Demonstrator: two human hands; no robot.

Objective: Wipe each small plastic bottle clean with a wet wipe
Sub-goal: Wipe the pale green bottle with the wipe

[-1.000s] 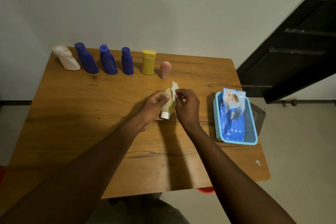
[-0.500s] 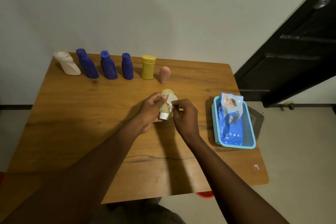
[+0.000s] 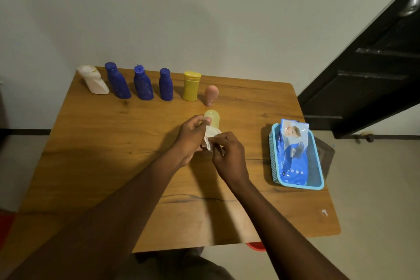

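Observation:
My left hand (image 3: 192, 136) grips a small pale yellow-green bottle (image 3: 213, 118) over the middle of the wooden table (image 3: 95, 150); only its rounded far end shows above my thumb. My right hand (image 3: 229, 154) pinches a white wet wipe (image 3: 210, 137) against the lower part of that bottle. Along the table's far edge stand a white bottle (image 3: 93, 79), three blue bottles (image 3: 118, 84) (image 3: 142, 84) (image 3: 165, 85), a yellow bottle (image 3: 191, 86) and a small pink bottle (image 3: 211, 95).
A light blue basket (image 3: 318, 154) at the table's right edge holds a blue wet-wipe packet (image 3: 293, 154). A dark door (image 3: 375, 63) stands at the right. A white wall is behind the table. Something red (image 3: 256, 246) shows under the table's near edge.
The wipe moved from the bottle's far end down toward its near end, and my right hand slid nearer with it. The bottle's white cap is now covered.

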